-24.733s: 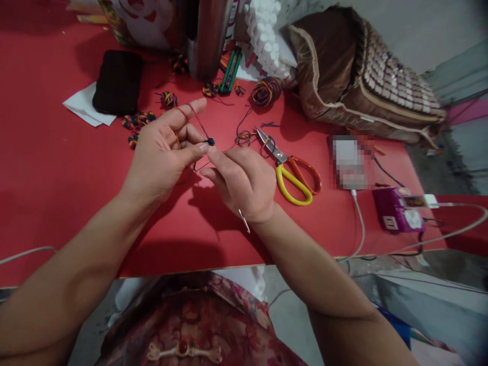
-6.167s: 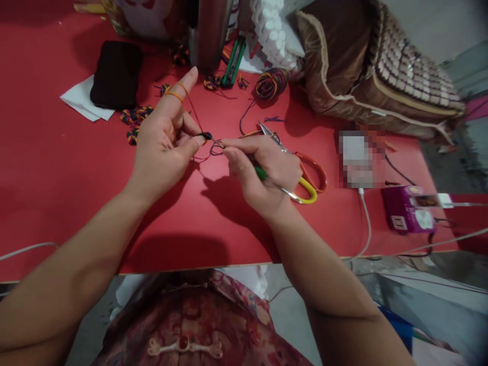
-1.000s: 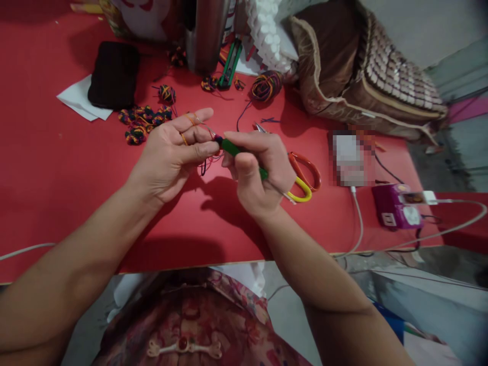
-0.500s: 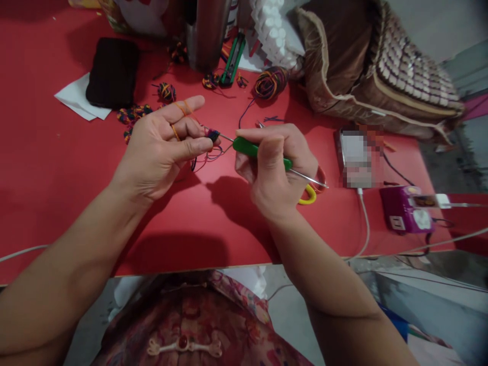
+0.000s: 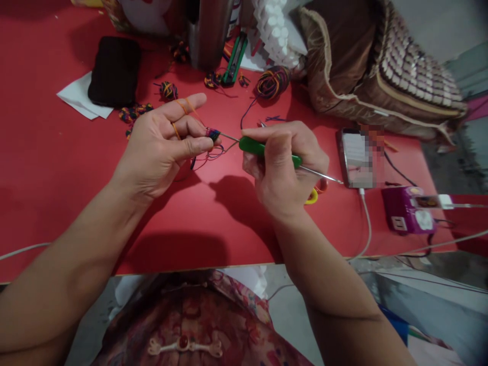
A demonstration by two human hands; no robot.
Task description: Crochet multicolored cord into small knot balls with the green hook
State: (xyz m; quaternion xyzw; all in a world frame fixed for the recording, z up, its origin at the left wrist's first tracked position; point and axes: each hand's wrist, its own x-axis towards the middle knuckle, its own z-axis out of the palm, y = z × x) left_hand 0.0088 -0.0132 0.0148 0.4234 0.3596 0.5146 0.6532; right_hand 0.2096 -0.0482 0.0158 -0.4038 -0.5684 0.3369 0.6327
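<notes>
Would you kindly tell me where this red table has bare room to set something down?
Bare table lies left of the left hand, below the white paper, and between the right hand and the near edge. It is crowded at the back around the flask, yarn and bag, and right by the phone and charger.

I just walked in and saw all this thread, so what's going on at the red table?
A person's left hand pinches a small multicoloured thread piece, with orange thread looped round its forefinger. The right hand grips a green-handled metal crochet hook, its tip at that piece. Similar small thread balls and a multicoloured thread coil lie farther back on the red table.
</notes>
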